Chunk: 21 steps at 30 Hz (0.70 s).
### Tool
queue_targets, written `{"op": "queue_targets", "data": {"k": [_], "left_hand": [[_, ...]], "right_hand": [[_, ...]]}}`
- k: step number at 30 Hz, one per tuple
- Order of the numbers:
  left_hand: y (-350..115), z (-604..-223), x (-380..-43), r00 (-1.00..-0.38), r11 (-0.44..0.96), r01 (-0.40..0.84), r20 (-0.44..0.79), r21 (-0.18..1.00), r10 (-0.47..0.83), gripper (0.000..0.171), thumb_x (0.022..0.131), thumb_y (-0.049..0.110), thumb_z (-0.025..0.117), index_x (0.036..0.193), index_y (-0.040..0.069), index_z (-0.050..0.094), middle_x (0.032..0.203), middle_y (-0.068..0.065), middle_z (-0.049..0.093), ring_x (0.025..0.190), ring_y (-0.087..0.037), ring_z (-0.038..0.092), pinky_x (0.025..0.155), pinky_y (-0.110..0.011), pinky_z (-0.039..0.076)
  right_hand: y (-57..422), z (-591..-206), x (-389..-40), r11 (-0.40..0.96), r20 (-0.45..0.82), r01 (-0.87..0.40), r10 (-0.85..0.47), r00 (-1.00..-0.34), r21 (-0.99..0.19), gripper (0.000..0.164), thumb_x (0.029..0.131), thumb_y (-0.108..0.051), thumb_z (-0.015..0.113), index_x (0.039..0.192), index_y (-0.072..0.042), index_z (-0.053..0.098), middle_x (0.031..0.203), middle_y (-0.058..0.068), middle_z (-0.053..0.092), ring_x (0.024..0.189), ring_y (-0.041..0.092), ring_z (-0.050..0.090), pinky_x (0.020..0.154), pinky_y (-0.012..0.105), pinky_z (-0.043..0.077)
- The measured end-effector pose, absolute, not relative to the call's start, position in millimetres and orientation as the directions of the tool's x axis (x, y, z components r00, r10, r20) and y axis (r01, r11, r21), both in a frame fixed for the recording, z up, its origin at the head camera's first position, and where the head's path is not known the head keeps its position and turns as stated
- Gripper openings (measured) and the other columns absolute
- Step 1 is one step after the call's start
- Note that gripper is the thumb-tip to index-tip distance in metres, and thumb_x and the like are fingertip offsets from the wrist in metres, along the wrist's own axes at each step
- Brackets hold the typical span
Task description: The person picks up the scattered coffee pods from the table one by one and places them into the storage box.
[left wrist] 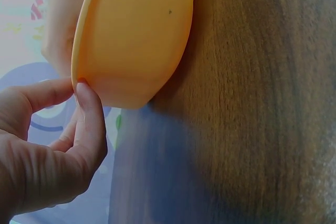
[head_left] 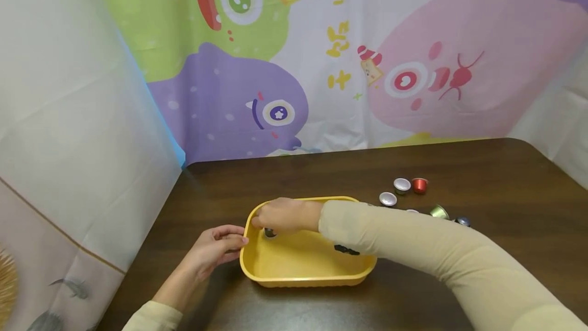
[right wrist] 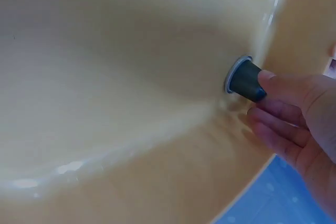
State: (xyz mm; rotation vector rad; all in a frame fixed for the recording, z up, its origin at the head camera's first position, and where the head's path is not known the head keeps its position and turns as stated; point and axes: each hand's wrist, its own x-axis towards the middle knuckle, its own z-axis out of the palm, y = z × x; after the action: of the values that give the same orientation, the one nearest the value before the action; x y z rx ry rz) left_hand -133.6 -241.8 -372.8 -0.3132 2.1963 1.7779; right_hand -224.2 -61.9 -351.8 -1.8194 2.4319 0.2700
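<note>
A yellow plastic tray (head_left: 312,276) with raised walls stands on the table. My right hand (head_left: 286,214) reaches down into its far left corner. There the thumb and fingers hold a dark green coffee capsule (right wrist: 244,80) by its narrow end, its silver-rimmed wide end toward the tray floor. In the head view that capsule (head_left: 269,233) shows just under the fingers. My left hand (head_left: 216,249) is at the tray's left end. Its thumb and a finger pinch the rim (left wrist: 76,66) in the left wrist view, the other fingers below.
Several coffee capsules lie on the table right of the tray: a red one (head_left: 419,186), silver-lidded ones (head_left: 388,198), a light green one (head_left: 439,212) and a dark one (head_left: 463,221). My right sleeve (head_left: 413,234) partly covers this area. A printed cloth (head_left: 340,116) hangs behind the table.
</note>
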Motion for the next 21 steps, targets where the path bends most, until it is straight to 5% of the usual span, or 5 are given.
{"op": "queue_targets", "data": {"k": [21], "left_hand": [[-239,-373,-133,-0.932,0.226,-0.353,-0.362,0.908,0.001,0.039,0.088,0.014,0.066,0.120,-0.007,0.056,0.088,0.005,0.069,0.087,-0.011,0.066,0.084,-0.034,0.058]], "right_hand": [[-26,-306,-214,0.259,-0.124,-0.956,-0.953,-0.276,0.136,0.025,0.084,-0.017,0.074,0.108,-0.017,0.066,0.102,-0.003,0.068,0.095,0.015,0.065,0.084,0.028,0.053]]}}
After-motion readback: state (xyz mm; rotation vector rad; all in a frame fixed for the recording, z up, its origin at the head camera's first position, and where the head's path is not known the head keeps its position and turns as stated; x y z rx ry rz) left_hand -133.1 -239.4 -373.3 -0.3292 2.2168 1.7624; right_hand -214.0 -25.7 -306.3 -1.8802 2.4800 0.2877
